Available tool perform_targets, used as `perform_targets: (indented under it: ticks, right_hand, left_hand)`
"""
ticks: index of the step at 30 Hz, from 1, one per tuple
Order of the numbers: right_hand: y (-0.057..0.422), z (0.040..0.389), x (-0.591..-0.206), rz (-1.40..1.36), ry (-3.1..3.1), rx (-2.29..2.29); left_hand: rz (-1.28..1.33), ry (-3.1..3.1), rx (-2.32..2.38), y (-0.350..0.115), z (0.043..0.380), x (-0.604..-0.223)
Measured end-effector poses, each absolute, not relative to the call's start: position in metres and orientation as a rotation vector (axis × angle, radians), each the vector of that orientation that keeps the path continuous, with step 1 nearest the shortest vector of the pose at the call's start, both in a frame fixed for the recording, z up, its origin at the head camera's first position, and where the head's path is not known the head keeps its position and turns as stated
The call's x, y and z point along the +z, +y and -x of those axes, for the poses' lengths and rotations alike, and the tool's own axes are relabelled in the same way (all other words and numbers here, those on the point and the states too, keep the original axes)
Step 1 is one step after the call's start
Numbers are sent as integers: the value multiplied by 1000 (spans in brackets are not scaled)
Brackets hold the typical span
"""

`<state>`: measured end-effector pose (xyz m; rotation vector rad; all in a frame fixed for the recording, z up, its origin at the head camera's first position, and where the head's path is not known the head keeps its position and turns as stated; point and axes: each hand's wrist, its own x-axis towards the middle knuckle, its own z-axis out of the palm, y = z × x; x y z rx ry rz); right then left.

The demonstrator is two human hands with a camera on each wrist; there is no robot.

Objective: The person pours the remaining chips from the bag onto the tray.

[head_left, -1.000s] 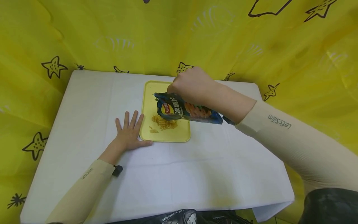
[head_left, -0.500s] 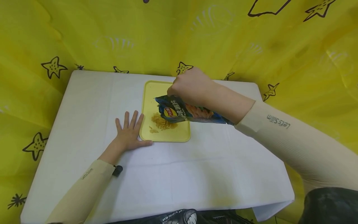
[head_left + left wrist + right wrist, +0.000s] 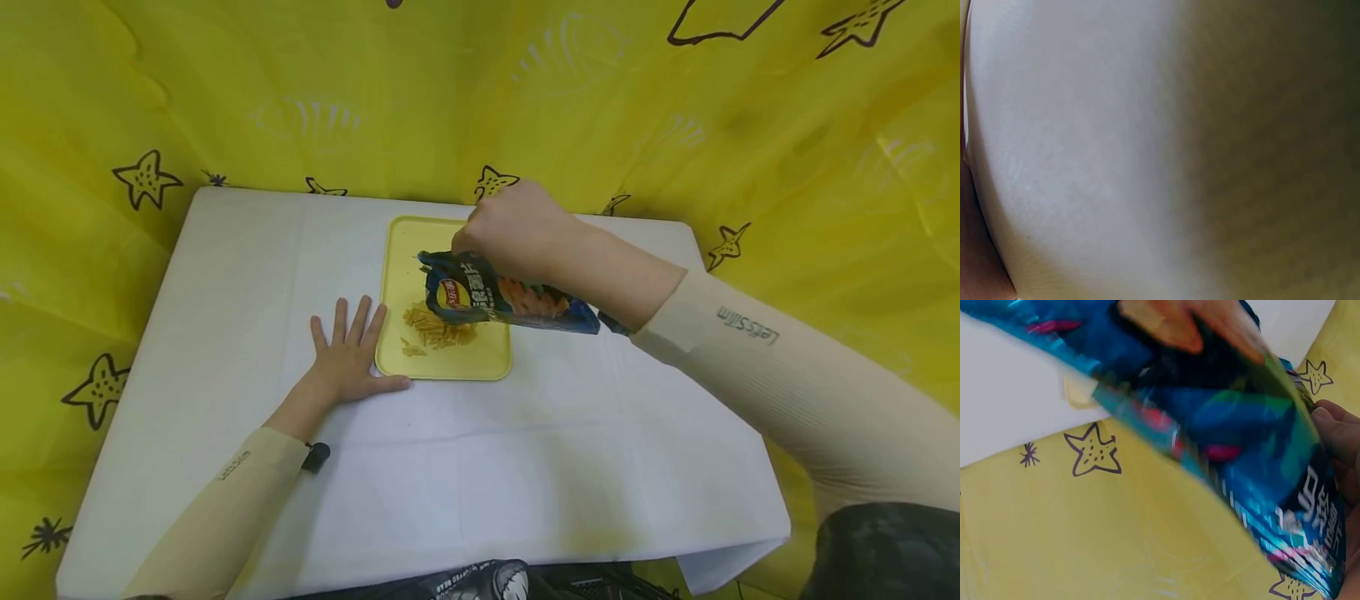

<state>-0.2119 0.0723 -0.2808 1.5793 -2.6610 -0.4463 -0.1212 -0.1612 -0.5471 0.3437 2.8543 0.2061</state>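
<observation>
My right hand [image 3: 517,227] grips a blue potato chip bag [image 3: 525,302] by one end, above a yellow tray [image 3: 486,360]. The bag is tilted, its torn-looking left end hanging over a small heap of chips [image 3: 442,332] on the tray. In the right wrist view the chip bag [image 3: 1229,419] fills much of the picture, with fingers and thumb [image 3: 1338,431] at its right edge. Spread flat, my left hand [image 3: 342,364] rests on the white cloth, thumb and fingertips at the tray's left and near edges. The left wrist view is blurred and shows no fingers.
A white cloth [image 3: 600,467] covers the table on which the tray lies. Behind it hangs a yellow curtain [image 3: 420,100] with starfish drawings. A dark item [image 3: 480,581] lies along the near edge.
The bag dips and swings slightly in my right hand, then comes back up nearly as it was. The chip heap shifts a little. My left hand stays in place.
</observation>
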Motion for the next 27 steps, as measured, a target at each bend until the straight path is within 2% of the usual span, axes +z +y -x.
perform_targets:
  ticks: [27]
  right_hand:
    - [77, 210, -282, -1587, -2677, -448]
  left_hand:
    - [-334, 2857, 235, -160, 122, -551]
